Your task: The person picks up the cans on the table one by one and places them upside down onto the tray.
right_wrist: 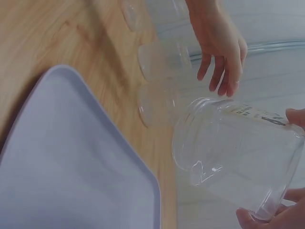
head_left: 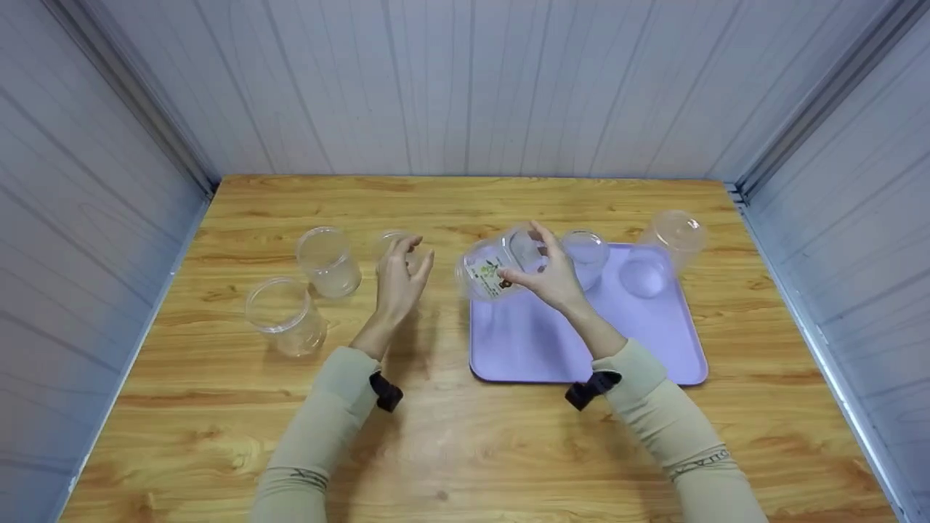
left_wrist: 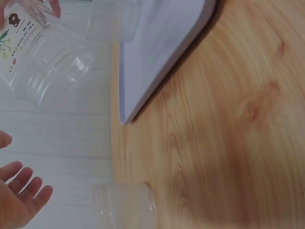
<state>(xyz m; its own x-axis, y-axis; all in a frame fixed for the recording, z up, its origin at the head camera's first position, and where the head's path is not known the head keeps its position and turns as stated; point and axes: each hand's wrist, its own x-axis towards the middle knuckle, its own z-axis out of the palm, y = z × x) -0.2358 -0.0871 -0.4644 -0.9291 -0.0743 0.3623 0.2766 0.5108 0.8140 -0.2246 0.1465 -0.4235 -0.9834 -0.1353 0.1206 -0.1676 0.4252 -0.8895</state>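
Note:
My right hand (head_left: 550, 280) grips a clear plastic jar (head_left: 501, 265) tilted on its side above the left part of the lilac tray (head_left: 523, 356). Its printed label (head_left: 488, 276) faces up, with the thumb on it. In the right wrist view the fingers (right_wrist: 276, 217) lie around the jar's bottom end, its mouth pointing toward my left hand. The left hand (head_left: 399, 287) hovers with fingers loosely bent and nothing in them, and partly hides another clear jar (head_left: 389, 240) behind it. Two more clear jars (head_left: 330, 265) stand to its left.
Toward the tray's back edge stands a clear jar (head_left: 587, 254), and another jar (head_left: 676, 236) is at its back right corner. The wooden table (head_left: 450, 450) meets pale panel walls (head_left: 465, 87) at the back and sides.

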